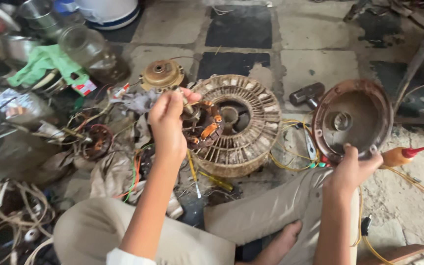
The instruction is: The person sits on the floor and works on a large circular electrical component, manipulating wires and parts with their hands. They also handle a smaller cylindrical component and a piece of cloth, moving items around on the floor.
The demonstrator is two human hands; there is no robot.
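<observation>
— What is lying nearest at the bottom of the frame?

— The person's bent knees in beige trousers (pixel 271 211), with a bare foot (pixel 283 240) tucked between them on the tiled floor (pixel 315 64).

— And the hands?

— The left hand (pixel 168 122), at centre, is pinching closed on a wound stator (pixel 203 125) with orange-taped coils, holding it tilted just above the ribbed fan rotor (pixel 251 122). The right hand (pixel 352 169), lower right, is gripping the rim of a rusty round motor cover (pixel 352 118), standing it on edge.

— What is sitting around them?

— Yellow wire (pixel 290 157) is looping beside the rotor (a red-capped bottle (pixel 403 156) is lying just right of the cover). Farther up, a hammer (pixel 307 94) is resting between rotor and cover, a brass-coloured disc (pixel 162 74) is sitting above the left hand, and a glass jar (pixel 87 49) and green cloth (pixel 45 61) are crowding the upper left.
</observation>
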